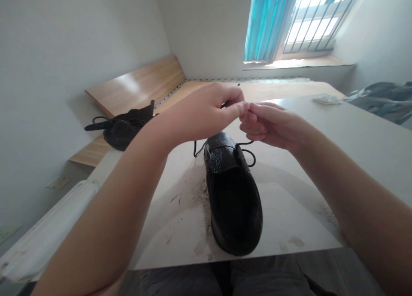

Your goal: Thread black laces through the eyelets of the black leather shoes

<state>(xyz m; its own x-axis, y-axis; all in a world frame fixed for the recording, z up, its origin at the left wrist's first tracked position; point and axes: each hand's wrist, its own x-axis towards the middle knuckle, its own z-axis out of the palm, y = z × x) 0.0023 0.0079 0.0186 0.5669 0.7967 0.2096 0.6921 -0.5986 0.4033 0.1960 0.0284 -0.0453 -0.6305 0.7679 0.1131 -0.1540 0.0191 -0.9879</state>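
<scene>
A black leather shoe (pixel 236 214) stands upright on the white table, its opening toward me and its toe pointing away. Black lace loops (pixel 250 155) stick out on both sides of its tongue (pixel 222 152). Above the toe, my left hand (pixel 223 109) is closed in a pinch, with bits of black shoelace showing at its fingers. My right hand (pixel 272 123) meets it fingertip to fingertip, also pinching, and a dark bit of lace shows between the tips. Most of the held lace is hidden by the fingers.
Another black shoe (pixel 119 135) with loose laces and a dark strip over it lies at the table's far left. A small pale item (pixel 326 99) rests at the back right. Wooden boards (pixel 135 85) stand behind. Dirt marks the white tabletop (pixel 180 218).
</scene>
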